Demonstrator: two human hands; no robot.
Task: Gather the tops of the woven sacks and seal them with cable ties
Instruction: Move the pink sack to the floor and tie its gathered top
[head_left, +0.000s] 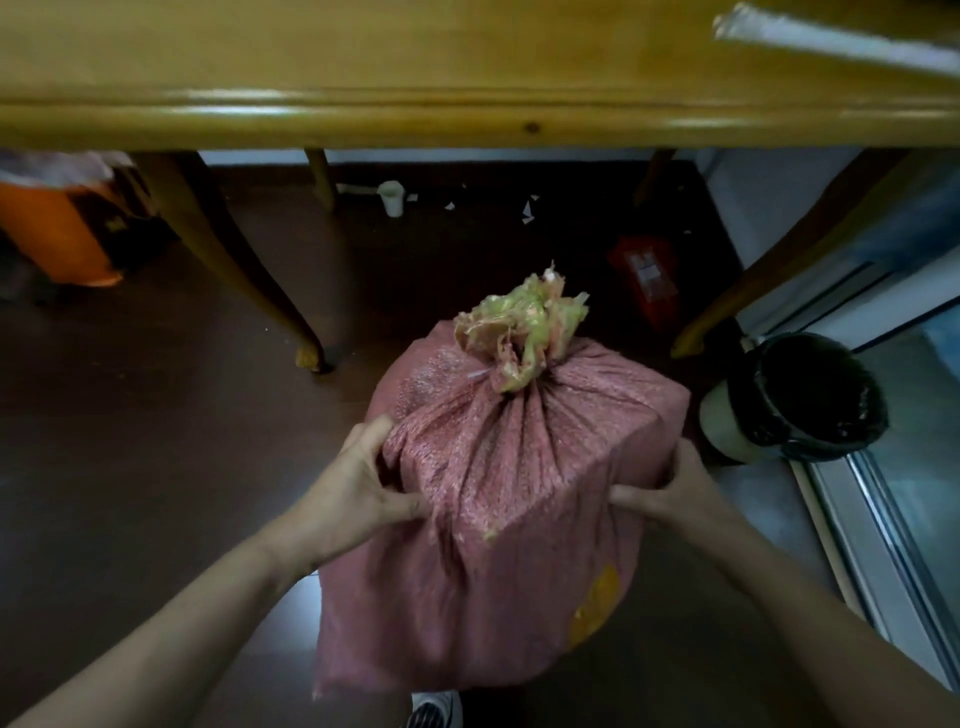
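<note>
1. Head view: a pink-red woven sack (519, 493) sits centre frame, in front of a wooden table (467, 119) and over a dark floor (156, 415). We cannot tell whether its base rests on the floor.
2. Sack top is bunched into a tight neck. A yellow-green tuft (519, 332) of gathered material sticks up above it.
3. A thin white strip (478, 373) pokes out on the neck's left side. It is too small for us to tell what it is.
4. Left hand (358, 483) grips the sack's upper left shoulder, fingers curled onto the fabric and thumb pressed in on the near side.
5. Right hand (670, 493) grips the upper right shoulder, fingers wrapped round the edge and thumb lying across the fabric.
6. We note a yellow patch (595, 603) low on the sack's right side.
7. A bin with a black liner (800, 400) stands just right of the sack.
8. Under the table we see a white cup (390, 197), paper scraps (530, 210) and a red packet (647, 275).
9. An orange container (57, 234) is far left, beyond a table leg (234, 260).
10. A shoe (436, 709) shows at the bottom edge, below the sack.
</note>
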